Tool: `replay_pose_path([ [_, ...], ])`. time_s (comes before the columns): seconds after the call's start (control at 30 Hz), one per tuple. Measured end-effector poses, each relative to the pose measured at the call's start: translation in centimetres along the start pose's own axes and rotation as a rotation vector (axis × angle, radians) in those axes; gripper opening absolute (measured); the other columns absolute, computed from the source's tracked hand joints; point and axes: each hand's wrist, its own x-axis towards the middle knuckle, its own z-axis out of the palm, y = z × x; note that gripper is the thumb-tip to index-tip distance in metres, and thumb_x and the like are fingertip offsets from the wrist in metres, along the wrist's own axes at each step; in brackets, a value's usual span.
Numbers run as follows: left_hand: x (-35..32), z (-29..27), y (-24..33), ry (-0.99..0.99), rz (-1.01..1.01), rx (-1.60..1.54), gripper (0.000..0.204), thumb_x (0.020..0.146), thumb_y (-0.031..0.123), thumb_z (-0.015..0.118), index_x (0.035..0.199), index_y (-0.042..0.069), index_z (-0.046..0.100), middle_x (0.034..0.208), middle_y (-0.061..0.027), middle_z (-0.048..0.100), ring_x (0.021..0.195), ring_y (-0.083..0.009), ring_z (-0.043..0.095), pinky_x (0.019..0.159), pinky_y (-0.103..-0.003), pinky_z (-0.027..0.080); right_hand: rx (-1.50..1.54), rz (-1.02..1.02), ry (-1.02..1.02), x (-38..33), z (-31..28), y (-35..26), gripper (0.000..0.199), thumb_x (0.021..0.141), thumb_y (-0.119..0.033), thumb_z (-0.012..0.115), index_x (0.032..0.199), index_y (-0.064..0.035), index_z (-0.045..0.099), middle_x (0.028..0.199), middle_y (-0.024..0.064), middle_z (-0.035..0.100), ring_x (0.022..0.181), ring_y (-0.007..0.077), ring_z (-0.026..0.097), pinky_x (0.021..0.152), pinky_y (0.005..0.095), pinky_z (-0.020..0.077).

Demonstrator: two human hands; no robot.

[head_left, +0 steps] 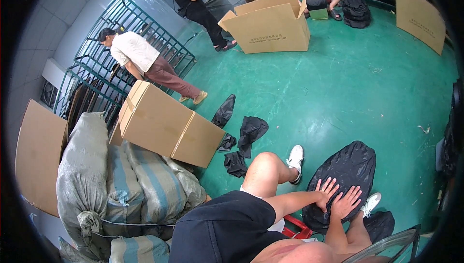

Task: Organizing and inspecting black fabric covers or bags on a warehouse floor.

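Note:
A rounded black bag [350,166] with a wrinkled, shiny skin lies in front of me, between my two white shoes. My left hand [327,194] rests flat on its near part with the fingers spread. Close beside it, my right hand [346,202] also presses on the bag, palm down and fingers apart. Neither hand grips anything. What the bag contains is hidden. Another black bag [380,225] sits by my right foot, partly covered by my leg. Something red, a low frame [298,227], shows beneath me.
Several black cloth pieces [252,131] lie on the green floor ahead left. A closed carton [169,120] leans over striped woven sacks [155,173] at left. An open carton [268,31] stands farther off. Three other people are around, one at a green metal rack [125,36].

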Motion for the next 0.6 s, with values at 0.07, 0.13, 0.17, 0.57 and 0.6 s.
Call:
replay_pose_path([
  [0.07, -0.04, 0.00, -0.03, -0.004, 0.003, 0.000, 0.143, 0.060, 0.057, 0.082, 0.151, 0.012, -0.019, 0.153, -0.0196, -0.031, 0.142, -0.0403, -0.027, 0.108, -0.068, -0.006, 0.009, -0.002, 0.003, -0.02, 0.07, 0.03, 0.063, 0.093, -0.030, 0.045, 0.149, -0.0059, 0.030, 0.160, 0.0086, 0.016, 0.148, 0.0260, 0.012, 0.119, 0.0470, 0.0102],
  [0.13, -0.05, -0.10, 0.07, -0.007, 0.008, -0.001, 0.143, 0.060, 0.057, 0.082, 0.151, 0.012, -0.019, 0.153, -0.0198, -0.031, 0.142, -0.0405, -0.027, 0.108, -0.068, -0.006, 0.012, 0.003, 0.008, -0.03, 0.12, 0.11, 0.063, 0.092, -0.030, 0.046, 0.148, -0.0056, 0.030, 0.160, 0.0088, 0.016, 0.148, 0.0262, 0.013, 0.119, 0.0472, 0.0101],
  [0.17, -0.03, -0.15, 0.19, -0.011, 0.006, 0.001, 0.143, 0.060, 0.057, 0.082, 0.151, 0.012, -0.019, 0.153, -0.0199, -0.031, 0.142, -0.0406, -0.027, 0.108, -0.068, -0.006, 0.011, 0.005, 0.008, -0.03, 0.12, 0.18, 0.063, 0.092, -0.030, 0.046, 0.148, -0.0056, 0.030, 0.160, 0.0088, 0.016, 0.148, 0.0262, 0.013, 0.119, 0.0472, 0.0101],
  [0.57, -0.04, -0.11, 0.09, -0.012, 0.007, 0.013, 0.143, 0.060, 0.059, 0.081, 0.151, 0.012, -0.020, 0.154, -0.0203, -0.030, 0.142, -0.0410, -0.027, 0.107, -0.069, -0.005, -0.008, 0.002, -0.003, 0.05, 0.34, 0.19, 0.063, 0.094, -0.031, 0.043, 0.149, -0.0061, 0.029, 0.161, 0.0080, 0.015, 0.148, 0.0261, 0.012, 0.118, 0.0464, 0.0107],
  [0.6, -0.07, -0.11, 0.06, -0.006, 0.007, 0.010, 0.143, 0.060, 0.059, 0.081, 0.151, 0.012, -0.019, 0.153, -0.0203, -0.030, 0.142, -0.0411, -0.027, 0.107, -0.069, -0.005, 0.005, -0.004, 0.015, 0.05, 0.47, 0.21, 0.062, 0.093, -0.031, 0.044, 0.149, -0.0061, 0.030, 0.161, 0.0080, 0.016, 0.148, 0.0263, 0.012, 0.119, 0.0470, 0.0101],
])
